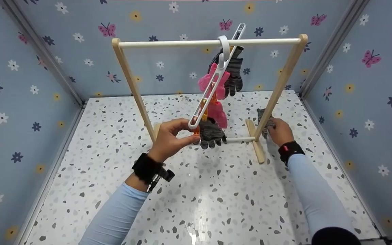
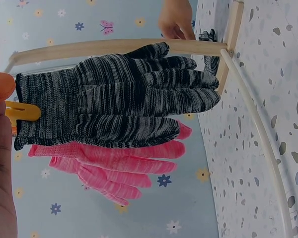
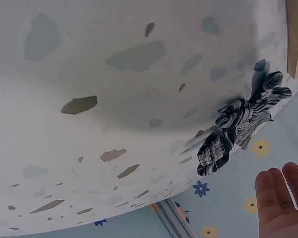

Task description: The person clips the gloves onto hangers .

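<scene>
My left hand (image 1: pixel 170 139) pinches an orange clip (image 2: pixel 1 88) at the near end of a white clip hanger (image 1: pixel 213 80). A grey-and-black knitted glove (image 2: pixel 119 96) hangs there, also gripped by a yellow clip (image 2: pixel 27 111). Pink gloves (image 1: pixel 218 114) hang along the middle, with another dark glove (image 1: pixel 234 76) at the far end. At the rack's right foot, my right hand (image 1: pixel 282 132) reaches toward a crumpled grey-and-black glove (image 3: pixel 238 119) on the floor. Its visible fingers (image 3: pixel 270 191) are straight and apart from that glove in the right wrist view.
The hanger hooks over the white top bar (image 1: pixel 175 44) of a wooden rack (image 1: pixel 279 85). A low white bar (image 1: pixel 240 139) meets the rack's right foot (image 1: pixel 258 151). Flower-patterned walls (image 1: pixel 29 112) enclose the speckled floor (image 1: pixel 216 190) on three sides.
</scene>
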The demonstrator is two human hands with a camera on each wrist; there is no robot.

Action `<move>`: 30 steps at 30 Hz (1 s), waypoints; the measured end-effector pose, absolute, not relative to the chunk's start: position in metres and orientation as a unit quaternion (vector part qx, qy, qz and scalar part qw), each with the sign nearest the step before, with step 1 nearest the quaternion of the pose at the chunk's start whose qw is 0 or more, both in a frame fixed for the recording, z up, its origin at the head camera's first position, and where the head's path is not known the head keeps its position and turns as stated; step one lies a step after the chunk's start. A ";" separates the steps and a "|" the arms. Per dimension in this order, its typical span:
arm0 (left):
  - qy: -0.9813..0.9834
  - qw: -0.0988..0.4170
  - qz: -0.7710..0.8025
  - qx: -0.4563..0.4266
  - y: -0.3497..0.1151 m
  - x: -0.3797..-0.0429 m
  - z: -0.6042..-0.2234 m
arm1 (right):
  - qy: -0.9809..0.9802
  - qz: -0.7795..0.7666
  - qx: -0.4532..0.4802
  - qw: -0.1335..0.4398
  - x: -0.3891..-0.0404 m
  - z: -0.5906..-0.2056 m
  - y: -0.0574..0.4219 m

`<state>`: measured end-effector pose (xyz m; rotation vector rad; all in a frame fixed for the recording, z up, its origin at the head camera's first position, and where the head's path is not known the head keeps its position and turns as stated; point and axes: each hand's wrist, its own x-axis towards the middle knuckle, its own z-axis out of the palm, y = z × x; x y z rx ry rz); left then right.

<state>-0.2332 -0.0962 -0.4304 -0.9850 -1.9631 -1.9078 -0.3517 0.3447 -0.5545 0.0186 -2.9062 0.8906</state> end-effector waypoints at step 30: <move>-0.673 0.120 -0.652 -0.328 -0.098 -0.232 -0.429 | -0.972 0.215 0.086 -0.026 -0.360 -0.593 0.340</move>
